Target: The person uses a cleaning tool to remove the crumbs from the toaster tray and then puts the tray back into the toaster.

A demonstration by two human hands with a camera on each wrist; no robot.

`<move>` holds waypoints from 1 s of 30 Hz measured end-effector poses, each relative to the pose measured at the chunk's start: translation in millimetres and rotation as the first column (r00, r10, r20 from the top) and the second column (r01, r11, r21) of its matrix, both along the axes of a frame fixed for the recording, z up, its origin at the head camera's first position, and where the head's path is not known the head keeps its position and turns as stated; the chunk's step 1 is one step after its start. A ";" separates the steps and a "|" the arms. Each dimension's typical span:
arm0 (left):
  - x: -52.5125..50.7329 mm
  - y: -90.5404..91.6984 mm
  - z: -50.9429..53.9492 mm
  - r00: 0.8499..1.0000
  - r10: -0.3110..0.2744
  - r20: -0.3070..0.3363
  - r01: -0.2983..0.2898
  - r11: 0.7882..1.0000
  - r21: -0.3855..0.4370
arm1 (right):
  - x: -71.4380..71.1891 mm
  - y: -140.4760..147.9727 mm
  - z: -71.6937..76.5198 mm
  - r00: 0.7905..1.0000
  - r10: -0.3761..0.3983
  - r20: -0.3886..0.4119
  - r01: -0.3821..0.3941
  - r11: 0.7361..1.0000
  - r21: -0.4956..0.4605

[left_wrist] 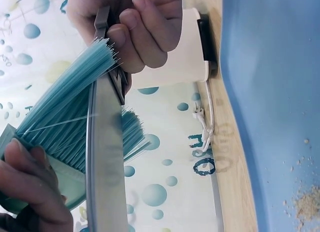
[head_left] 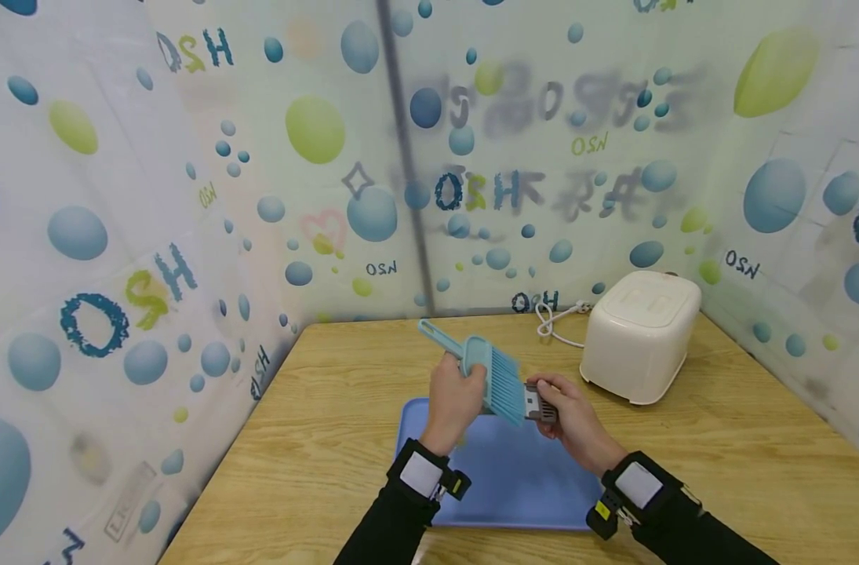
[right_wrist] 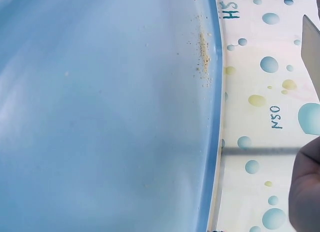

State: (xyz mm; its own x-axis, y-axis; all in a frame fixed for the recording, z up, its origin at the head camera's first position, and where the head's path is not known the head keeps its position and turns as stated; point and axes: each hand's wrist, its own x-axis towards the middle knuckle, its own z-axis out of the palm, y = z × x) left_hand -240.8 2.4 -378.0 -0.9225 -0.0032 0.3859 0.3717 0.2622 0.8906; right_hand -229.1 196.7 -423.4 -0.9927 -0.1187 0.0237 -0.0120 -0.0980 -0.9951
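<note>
Curled round a light-blue brush [head_left: 477, 353], my left hand [head_left: 456, 399] is above the blue tray [head_left: 524, 482]. My right hand [head_left: 577, 420] pinches the dark end of a thin metal plate [head_left: 532, 402] between thumb and fingers. In the left wrist view the brush's bristles [left_wrist: 65, 112] lie against the plate [left_wrist: 107, 157], and some show beyond its far side. Pale crumbs [right_wrist: 204, 52] lie along one edge of the blue tray in the right wrist view; crumbs [left_wrist: 307, 204] are also visible in the left wrist view.
A cream toaster [head_left: 641, 337] stands on the wooden table [head_left: 330, 424], to the back right of the tray. Its white cord [head_left: 552, 326] lies behind, near the wall. Patterned curtains [head_left: 260, 157] surround the table at the back and both sides.
</note>
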 end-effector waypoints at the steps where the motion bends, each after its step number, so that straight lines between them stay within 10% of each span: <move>1: 0.1 -0.2 -0.2 1.000 0.000 0.002 0.000 1.000 0.000 | 0.1 0.0 0.0 1.000 0.001 -0.001 -0.001 1.000 -0.003; 30: -0.7 -20.2 -4.9 0.999 0.004 0.045 -0.007 0.998 0.056 | 0.9 7.5 -2.4 1.000 -0.006 0.002 0.006 1.000 -0.006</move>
